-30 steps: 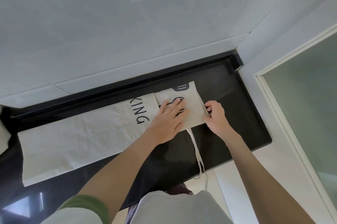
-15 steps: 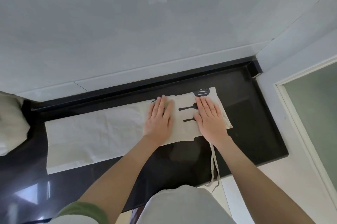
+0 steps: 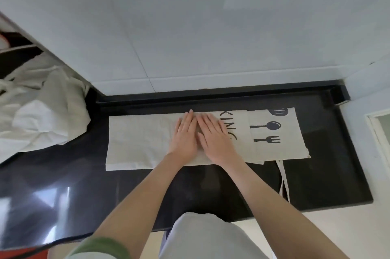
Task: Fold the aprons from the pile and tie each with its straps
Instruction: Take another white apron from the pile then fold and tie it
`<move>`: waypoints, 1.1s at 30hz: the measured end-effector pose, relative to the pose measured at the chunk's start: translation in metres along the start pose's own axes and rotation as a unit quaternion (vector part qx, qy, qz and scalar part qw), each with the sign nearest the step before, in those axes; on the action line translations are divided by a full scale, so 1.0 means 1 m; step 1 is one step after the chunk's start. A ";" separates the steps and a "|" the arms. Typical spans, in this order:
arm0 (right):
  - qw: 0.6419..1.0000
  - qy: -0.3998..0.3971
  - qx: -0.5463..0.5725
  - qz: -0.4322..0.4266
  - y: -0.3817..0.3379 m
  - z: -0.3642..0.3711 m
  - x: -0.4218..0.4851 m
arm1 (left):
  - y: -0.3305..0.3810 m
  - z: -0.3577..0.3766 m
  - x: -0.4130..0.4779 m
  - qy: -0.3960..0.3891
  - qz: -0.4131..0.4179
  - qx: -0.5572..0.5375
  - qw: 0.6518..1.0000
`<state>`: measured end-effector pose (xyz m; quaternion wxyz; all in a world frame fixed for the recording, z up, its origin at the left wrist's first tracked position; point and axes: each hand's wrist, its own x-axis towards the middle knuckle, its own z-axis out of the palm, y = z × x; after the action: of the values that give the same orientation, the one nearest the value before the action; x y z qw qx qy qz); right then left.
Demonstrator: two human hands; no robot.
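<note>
**Both palms flat on a half-folded apron**

Nearest: two bare forearms reach out from the person, a green sleeve (image 3: 101,246) on the left one. Below them lies the glossy black bench (image 3: 84,185).

Straps (image 3: 283,178): thin cloth tapes trailing from the apron's near right corner, across the bench and over its front edge. Loose, not tied.

Hands: left hand (image 3: 185,136) and right hand (image 3: 215,140) lie side by side, just touching. The fingers are straight and the palms press down on the cloth, gripping nothing.

Apron (image 3: 139,138): cream fabric folded into a long strip lying left to right on the bench. The right end is turned over, showing a spoon and fork print (image 3: 267,132), with the letters "KING" (image 3: 229,125) just right of the right hand.

Handling, as a judgement: light, limp cloth with no stiffness. It should slide easily on the polished bench, so one palm ought to pin it while the other lifts an end by its corners. The creases look soft and may spring open unless pressed. The tapes are best taken near their root.

Farther left: the pile (image 3: 42,111) of crumpled cream aprons, well apart from the strip.

Farthest: white tiled wall (image 3: 190,37).
</note>
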<state>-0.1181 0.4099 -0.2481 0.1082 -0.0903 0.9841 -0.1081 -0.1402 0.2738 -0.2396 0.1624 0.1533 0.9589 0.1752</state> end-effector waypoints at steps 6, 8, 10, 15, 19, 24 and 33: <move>0.998 -0.057 -0.020 -0.010 0.007 0.004 -0.001 | -0.081 -0.014 -0.047 0.046 -0.122 0.029 0.991; 0.995 -0.081 0.045 -0.026 0.013 -0.008 -0.004 | -0.097 -0.018 -0.058 0.042 -0.128 0.035 0.990; 0.992 -0.086 0.090 -0.020 0.024 -0.021 -0.017 | -0.097 -0.022 -0.060 0.032 -0.122 0.035 0.991; 0.996 -0.076 0.047 0.001 0.055 -0.042 -0.061 | -0.053 -0.019 -0.047 -0.037 0.081 0.111 0.990; 0.992 -0.122 -0.001 0.039 0.086 -0.044 -0.095 | -0.012 -0.001 -0.036 -0.083 0.247 0.168 0.951; 0.998 0.000 -0.054 0.033 0.107 -0.029 -0.119 | -0.001 0.019 -0.032 -0.077 0.286 0.212 0.931; 0.989 0.063 -0.129 0.033 0.104 -0.032 -0.111 | -0.003 0.021 -0.033 -0.042 0.324 0.199 0.924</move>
<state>-0.0353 0.5378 -0.2204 0.0373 -0.0644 0.9971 0.0175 -0.1038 0.2657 -0.2509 0.1032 0.4923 0.8641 0.0176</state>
